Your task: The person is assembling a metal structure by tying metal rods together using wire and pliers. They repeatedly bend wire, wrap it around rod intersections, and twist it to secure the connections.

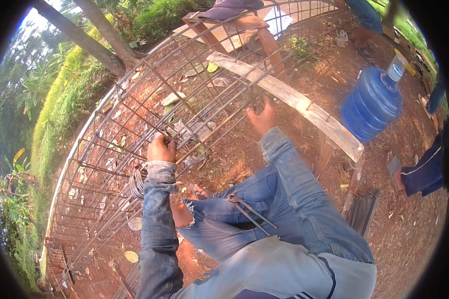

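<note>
A long cage of thin steel reinforcing bars [134,107] stretches from the lower left to the top of the view. My left hand [161,149] is closed at its near edge, fingers curled around a bar and partly hidden. My right hand [263,117] is by the cage's right side, thumb and fingers bent but apart; nothing shows between them. Metal pincers [249,213] with long handles rest across my jeans-clad lap. Beside my left forearm, a bundle of thin wire or ties [136,182] hangs by the bars.
A weathered wooden plank [294,99] slants past my right hand on a wooden support. Farther right stands a large blue water jug [372,102] topped by a cup. A dark cap [229,9] lies on a wooden trestle. Other people's legs show at right [424,172] and top right.
</note>
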`<control>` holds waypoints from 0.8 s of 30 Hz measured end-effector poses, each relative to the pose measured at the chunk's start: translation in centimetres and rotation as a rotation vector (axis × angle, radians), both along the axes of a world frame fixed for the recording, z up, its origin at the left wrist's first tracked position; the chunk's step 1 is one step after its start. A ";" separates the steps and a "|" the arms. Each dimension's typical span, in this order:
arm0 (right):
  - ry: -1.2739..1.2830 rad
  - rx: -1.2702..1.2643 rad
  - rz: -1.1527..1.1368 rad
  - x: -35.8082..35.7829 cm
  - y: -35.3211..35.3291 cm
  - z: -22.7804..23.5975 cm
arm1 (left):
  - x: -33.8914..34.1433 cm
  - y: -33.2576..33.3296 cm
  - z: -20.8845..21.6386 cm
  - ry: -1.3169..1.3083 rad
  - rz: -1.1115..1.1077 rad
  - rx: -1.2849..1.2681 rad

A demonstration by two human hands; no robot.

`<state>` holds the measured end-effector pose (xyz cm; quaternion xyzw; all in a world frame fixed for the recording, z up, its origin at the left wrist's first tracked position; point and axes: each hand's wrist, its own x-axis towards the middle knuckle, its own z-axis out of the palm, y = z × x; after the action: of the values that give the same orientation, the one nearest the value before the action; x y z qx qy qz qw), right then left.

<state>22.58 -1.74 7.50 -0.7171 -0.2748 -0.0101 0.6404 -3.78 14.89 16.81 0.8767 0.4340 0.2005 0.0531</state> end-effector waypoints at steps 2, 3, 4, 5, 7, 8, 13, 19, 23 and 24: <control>0.120 0.065 0.275 3.4 1.4 -0.1 | -0.4 0.4 0.0 -0.053 0.003 -0.009; 0.170 0.126 0.396 5.4 2.3 -1.0 | 0.0 0.3 0.2 -0.053 0.014 -0.025; 0.232 0.174 0.521 5.9 3.0 -0.7 | 0.0 0.1 0.1 -0.046 0.029 -0.050; 0.313 0.187 0.682 6.6 3.6 -0.2 | 0.0 -0.1 0.2 -0.040 0.042 -0.075; 0.381 0.038 0.644 7.1 4.4 0.3 | -0.1 -0.4 0.1 -0.051 0.047 -0.073; 0.411 -0.034 0.616 7.3 4.7 0.4 | -0.1 -0.5 0.4 -0.057 0.044 -0.071; 0.547 0.226 0.652 6.2 5.0 -0.8 | -0.2 -0.5 0.1 -0.076 0.036 -0.086; 0.534 0.058 0.706 7.9 5.1 -2.0 | 0.1 -1.2 0.4 -0.044 0.060 -0.074; 0.553 0.095 0.786 8.6 4.6 -1.5 | 0.5 -1.3 0.6 -0.071 0.067 -0.085; 0.440 0.010 0.734 8.7 4.7 -1.4 | 0.4 -1.1 0.5 -0.059 0.060 -0.078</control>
<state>31.28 2.96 6.14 -0.5537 -0.3685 0.3703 0.6484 -3.35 13.75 17.34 0.8542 0.4660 0.2104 0.0941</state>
